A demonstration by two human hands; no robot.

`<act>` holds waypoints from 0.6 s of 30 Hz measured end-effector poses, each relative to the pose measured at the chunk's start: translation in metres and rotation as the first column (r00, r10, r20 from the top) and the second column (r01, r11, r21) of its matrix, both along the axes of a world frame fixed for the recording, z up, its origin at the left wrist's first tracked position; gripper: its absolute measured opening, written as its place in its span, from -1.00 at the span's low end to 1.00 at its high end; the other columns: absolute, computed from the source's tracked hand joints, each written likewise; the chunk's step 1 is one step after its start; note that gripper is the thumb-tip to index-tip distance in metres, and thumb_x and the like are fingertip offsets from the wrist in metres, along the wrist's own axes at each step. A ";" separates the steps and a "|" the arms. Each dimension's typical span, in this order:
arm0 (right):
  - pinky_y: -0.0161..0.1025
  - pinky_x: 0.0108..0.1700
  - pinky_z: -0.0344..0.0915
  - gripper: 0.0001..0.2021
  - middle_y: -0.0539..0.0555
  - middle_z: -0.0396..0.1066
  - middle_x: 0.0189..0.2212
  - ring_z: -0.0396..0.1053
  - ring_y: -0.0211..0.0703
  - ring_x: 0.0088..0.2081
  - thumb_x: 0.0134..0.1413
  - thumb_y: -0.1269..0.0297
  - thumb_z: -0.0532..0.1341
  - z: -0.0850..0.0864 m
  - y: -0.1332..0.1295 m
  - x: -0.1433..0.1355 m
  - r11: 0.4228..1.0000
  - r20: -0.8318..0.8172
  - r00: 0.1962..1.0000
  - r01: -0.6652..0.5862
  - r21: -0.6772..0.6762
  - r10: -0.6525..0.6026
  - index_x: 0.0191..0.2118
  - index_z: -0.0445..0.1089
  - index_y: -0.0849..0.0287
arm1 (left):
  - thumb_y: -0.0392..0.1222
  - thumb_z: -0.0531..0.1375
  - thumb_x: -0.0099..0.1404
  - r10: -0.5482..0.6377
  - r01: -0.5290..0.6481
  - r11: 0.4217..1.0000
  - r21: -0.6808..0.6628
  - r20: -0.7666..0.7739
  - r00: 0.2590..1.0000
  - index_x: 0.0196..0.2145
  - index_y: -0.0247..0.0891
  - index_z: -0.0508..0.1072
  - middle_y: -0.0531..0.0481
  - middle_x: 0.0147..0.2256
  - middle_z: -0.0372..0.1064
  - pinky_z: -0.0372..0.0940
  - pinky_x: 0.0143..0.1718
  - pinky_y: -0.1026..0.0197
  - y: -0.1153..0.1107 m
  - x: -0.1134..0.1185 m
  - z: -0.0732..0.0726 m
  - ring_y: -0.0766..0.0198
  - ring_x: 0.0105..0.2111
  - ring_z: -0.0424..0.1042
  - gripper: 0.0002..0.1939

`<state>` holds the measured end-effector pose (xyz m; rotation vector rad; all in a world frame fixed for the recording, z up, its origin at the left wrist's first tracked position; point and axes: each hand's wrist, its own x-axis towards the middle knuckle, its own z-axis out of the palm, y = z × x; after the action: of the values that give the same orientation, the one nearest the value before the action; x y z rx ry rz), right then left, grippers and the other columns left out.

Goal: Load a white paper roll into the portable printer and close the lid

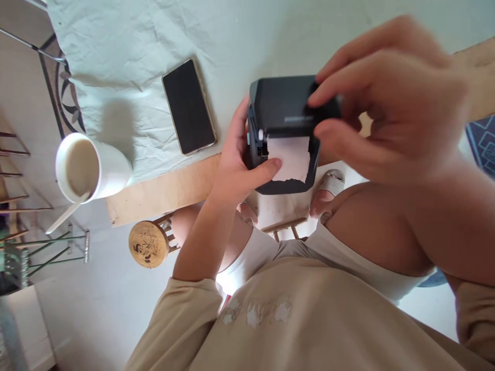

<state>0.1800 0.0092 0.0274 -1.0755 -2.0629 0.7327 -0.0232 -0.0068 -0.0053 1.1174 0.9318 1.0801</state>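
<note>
A small black receipt printer point(288, 98) is held above the table's near edge, its lid seemingly raised, with faint lettering on it. White paper point(292, 157) with a torn end lies across its lower part. My left hand point(242, 159) grips the printer's left side, thumb pressed on the paper. My right hand point(386, 103), blurred by motion, has its fingers and thumb bent around the right end of the lid. What lies beneath its fingertips is partly hidden.
A black-screened phone point(189, 108) lies on the pale cloth point(143, 36) left of the printer. Further left stands a white cup point(112, 165) of milky drink with a spoon point(67, 212) over its rim. A round wooden stool point(148, 245) is below the table edge.
</note>
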 end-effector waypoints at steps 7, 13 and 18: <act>-0.45 -0.44 0.27 -0.48 0.05 0.14 0.08 0.22 -0.54 -0.38 0.03 0.15 0.19 -0.001 0.002 -0.007 0.993 0.123 0.992 -0.024 -0.113 0.038 0.12 0.12 0.07 | -0.15 0.30 0.02 0.115 -0.114 0.993 -0.010 0.107 0.988 0.10 -0.09 0.23 -0.02 -0.03 0.32 0.28 0.05 0.14 -0.003 0.013 0.004 0.10 0.01 0.37 -0.33; -0.42 -0.36 0.37 -0.29 0.06 0.15 0.07 0.32 -0.42 -0.26 0.03 -0.05 0.16 -0.010 0.005 -0.010 0.930 -0.006 0.997 -0.070 -0.362 0.073 0.24 -0.13 -0.02 | -0.03 0.17 0.15 0.282 -0.278 0.959 -0.057 0.079 0.956 -0.13 -0.18 0.35 -0.02 -0.28 0.35 0.33 -0.08 0.10 -0.006 0.026 0.010 0.14 -0.17 0.45 -0.66; -0.51 -0.36 0.37 -0.22 0.06 0.21 -0.03 0.31 -0.41 -0.22 -0.05 -0.05 0.23 -0.014 0.010 -0.011 0.875 -0.106 0.990 -0.136 -0.465 0.098 0.23 -0.12 0.03 | -0.04 0.20 0.16 0.130 -0.127 0.991 -0.031 0.079 0.988 -0.05 -0.16 0.35 -0.03 -0.17 0.38 0.34 -0.06 0.11 -0.002 0.012 0.005 0.13 -0.09 0.44 -0.60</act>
<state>0.1692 0.0196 0.0138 -1.1587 -1.9399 1.3715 -0.0112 -0.0090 -0.0003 0.9952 0.9611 1.2061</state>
